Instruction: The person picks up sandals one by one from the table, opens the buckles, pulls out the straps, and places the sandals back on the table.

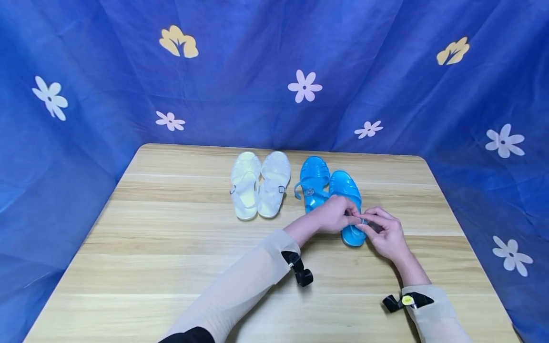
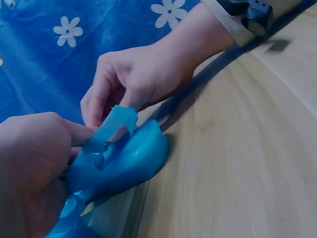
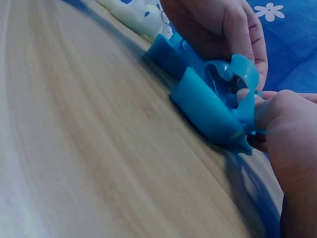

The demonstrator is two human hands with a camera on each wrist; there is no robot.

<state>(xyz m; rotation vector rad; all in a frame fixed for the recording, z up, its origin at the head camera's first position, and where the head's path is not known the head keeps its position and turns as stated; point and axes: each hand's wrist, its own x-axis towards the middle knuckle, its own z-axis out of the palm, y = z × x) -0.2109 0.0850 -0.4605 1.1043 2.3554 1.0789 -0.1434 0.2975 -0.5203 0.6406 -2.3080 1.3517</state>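
Note:
Two blue jelly sandals stand side by side on the table, toes pointing away from me. At the outer side of the right blue sandal (image 1: 344,183), my left hand (image 1: 333,214) and right hand (image 1: 387,234) meet over its ankle strap. Thumb and fingers of the right hand pinch the strap near a small buckle (image 1: 363,221). The left hand's fingers grip the strap from the other side, partly hiding the sandal's middle. In the right wrist view the strap (image 3: 247,74) arches above the heel (image 3: 205,106). The left blue sandal (image 1: 314,170) has its strap end sticking out loose.
A pair of white sandals (image 1: 246,190) stands left of the blue ones, straps with buckles showing. The wooden table (image 1: 171,267) has a far edge just behind the shoes. A blue curtain (image 1: 240,57) with flowers hangs around it.

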